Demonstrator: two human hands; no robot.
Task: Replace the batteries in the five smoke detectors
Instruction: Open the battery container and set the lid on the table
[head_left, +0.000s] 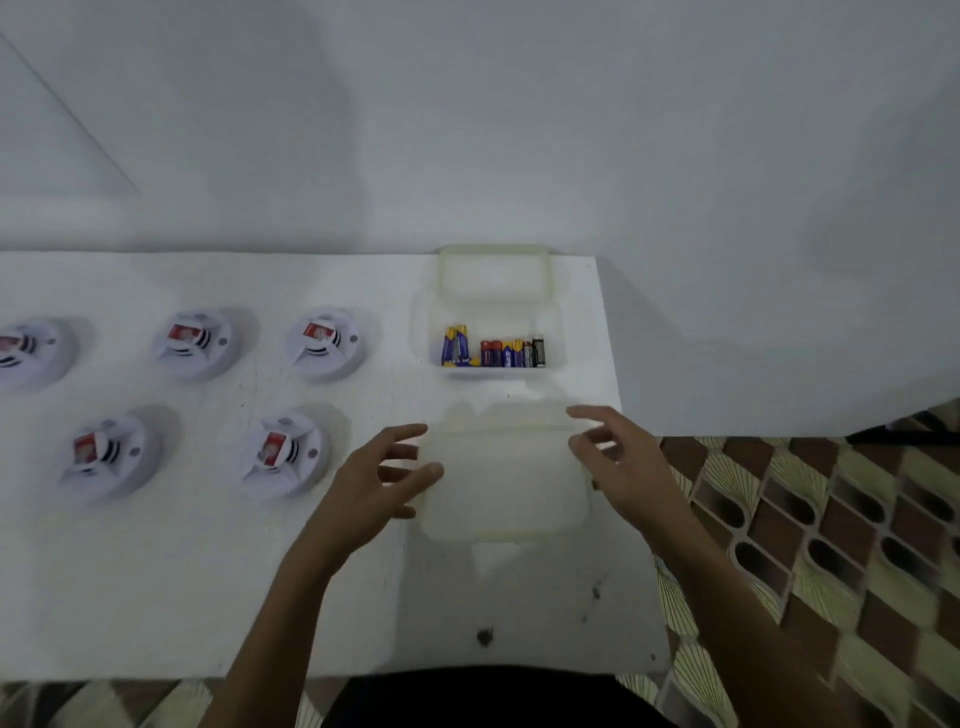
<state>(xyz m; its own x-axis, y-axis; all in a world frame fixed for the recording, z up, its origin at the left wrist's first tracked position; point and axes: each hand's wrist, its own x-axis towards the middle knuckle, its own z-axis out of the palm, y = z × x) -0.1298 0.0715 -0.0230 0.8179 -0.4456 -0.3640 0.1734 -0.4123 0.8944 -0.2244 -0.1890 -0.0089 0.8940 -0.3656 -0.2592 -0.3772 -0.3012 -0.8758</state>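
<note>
Plastic box (504, 483) btwn L hand (374, 478) & R hand (618, 457)

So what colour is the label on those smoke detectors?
Red, on white smoke detectors; clearest in the head view.

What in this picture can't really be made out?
Head view:
- Leftmost round white smoke detector: cut by the left edge.
- Blue and red batteries in the clear plastic box: too small to count or read.
- Cloudy plastic tub: motion blur hides whether the left hand or right hand touches it.
</note>
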